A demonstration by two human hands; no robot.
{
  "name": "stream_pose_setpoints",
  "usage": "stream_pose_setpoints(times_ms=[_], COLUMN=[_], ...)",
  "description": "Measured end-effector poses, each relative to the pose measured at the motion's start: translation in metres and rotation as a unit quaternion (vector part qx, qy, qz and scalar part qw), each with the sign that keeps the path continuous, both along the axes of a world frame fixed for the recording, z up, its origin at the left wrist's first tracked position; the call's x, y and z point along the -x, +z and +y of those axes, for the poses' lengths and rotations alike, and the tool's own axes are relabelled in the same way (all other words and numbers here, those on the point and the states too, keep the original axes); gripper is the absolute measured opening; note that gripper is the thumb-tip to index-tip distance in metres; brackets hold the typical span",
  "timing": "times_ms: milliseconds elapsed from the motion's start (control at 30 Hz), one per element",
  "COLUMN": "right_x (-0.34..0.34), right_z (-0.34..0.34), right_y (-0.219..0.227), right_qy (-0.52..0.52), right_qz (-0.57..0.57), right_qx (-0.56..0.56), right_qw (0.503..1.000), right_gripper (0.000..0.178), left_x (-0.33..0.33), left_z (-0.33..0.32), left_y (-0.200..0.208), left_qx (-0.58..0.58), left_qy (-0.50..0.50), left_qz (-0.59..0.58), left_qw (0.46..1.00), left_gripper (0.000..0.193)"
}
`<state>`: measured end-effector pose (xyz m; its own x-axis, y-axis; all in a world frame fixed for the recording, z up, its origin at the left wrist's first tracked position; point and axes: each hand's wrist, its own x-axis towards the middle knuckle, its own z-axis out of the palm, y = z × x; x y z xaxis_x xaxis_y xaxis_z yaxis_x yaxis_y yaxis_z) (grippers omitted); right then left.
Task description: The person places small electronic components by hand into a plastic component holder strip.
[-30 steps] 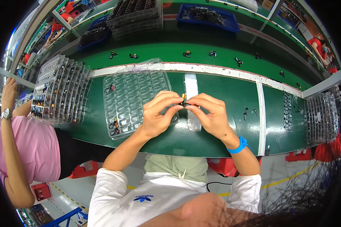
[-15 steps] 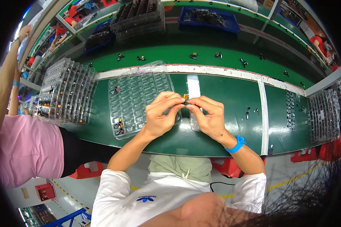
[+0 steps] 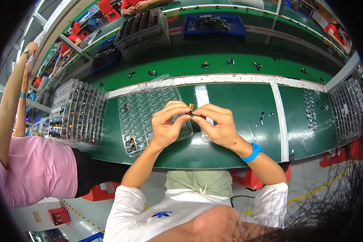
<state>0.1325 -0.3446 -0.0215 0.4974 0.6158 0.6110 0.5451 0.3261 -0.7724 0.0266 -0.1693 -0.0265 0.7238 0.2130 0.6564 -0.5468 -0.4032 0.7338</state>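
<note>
Between my fingertips is a small black part with a yellow-and-red tab (image 3: pixel 191 106); its exact kind is too small to make out. My left hand (image 3: pixel 167 123) pinches it from the left, thumb against forefinger. From the other side, my right hand (image 3: pixel 218 126) also pinches it, with a blue band round that wrist. Partly behind my left hand lies a clear plastic tray (image 3: pixel 139 115) of moulded pockets. Several small black and coloured parts (image 3: pixel 131 144) sit in its near left corner, and one more is at its far left.
Stacked clear trays (image 3: pixel 74 113) stand at the left, more trays (image 3: pixel 347 111) at the right. A few loose parts (image 3: pixel 262 118) lie right of my hands. Beyond the white ledge (image 3: pixel 238 78), a green belt (image 3: pixel 173 67) carries spaced parts. A co-worker in pink (image 3: pixel 40 169) stands at left.
The view has shifted slightly, and a person's hands and red sleeves now show at the top. Both my hands still pinch the small part, which looks slightly turned.
</note>
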Motion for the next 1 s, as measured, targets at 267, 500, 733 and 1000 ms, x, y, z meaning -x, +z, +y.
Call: stream_pose_setpoints(times_ms=[267, 500, 733, 1000], right_x=[-0.003, -0.044, -0.051, -0.074], right_z=[0.008, -0.002, 0.004, -0.090], right_y=[-0.016, -0.032, -0.035, 0.009], right_qy=[-0.066, -0.129, -0.151, -0.328], right_qz=[-0.063, -0.153, -0.176, -0.166], right_qx=[0.000, 0.228, 0.239, 0.327], right_qw=[0.996, 0.953, 0.943, 0.871], right_gripper=[0.015, 0.020, 0.018, 0.016], left_x=[0.003, -0.081, -0.118, -0.039], left_z=[0.014, 0.081, 0.085, -0.071], left_y=[-0.004, 0.019, 0.007, 0.030], left_qx=[0.161, -0.097, -0.224, -0.349], left_qy=[-0.032, 0.072, 0.159, 0.016], left_qz=[0.244, 0.232, 0.174, 0.137], left_qw=[0.956, 0.965, 0.946, 0.927], left_gripper=[0.022, 0.022, 0.035, 0.034])
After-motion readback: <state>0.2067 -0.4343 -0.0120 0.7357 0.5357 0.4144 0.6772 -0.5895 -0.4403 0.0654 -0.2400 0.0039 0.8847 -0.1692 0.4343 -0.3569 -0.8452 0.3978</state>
